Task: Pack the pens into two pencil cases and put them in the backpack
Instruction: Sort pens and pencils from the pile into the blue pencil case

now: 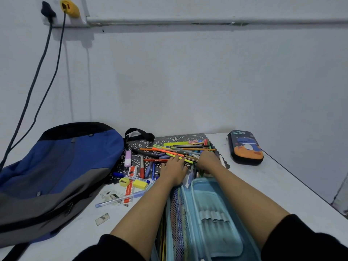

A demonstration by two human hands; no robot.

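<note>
Backpack (62, 166) laid at left, open blue pencil case (212, 213) nearest, closed dinosaur case (245, 147) at right; pens (180, 150) heaped on the mat (169, 138) are being gathered, the left hand (174, 171) laid flat on them, the grip of the right hand (208, 160) hidden; a bundle would next need to be clasped and carried into the open case.
</note>
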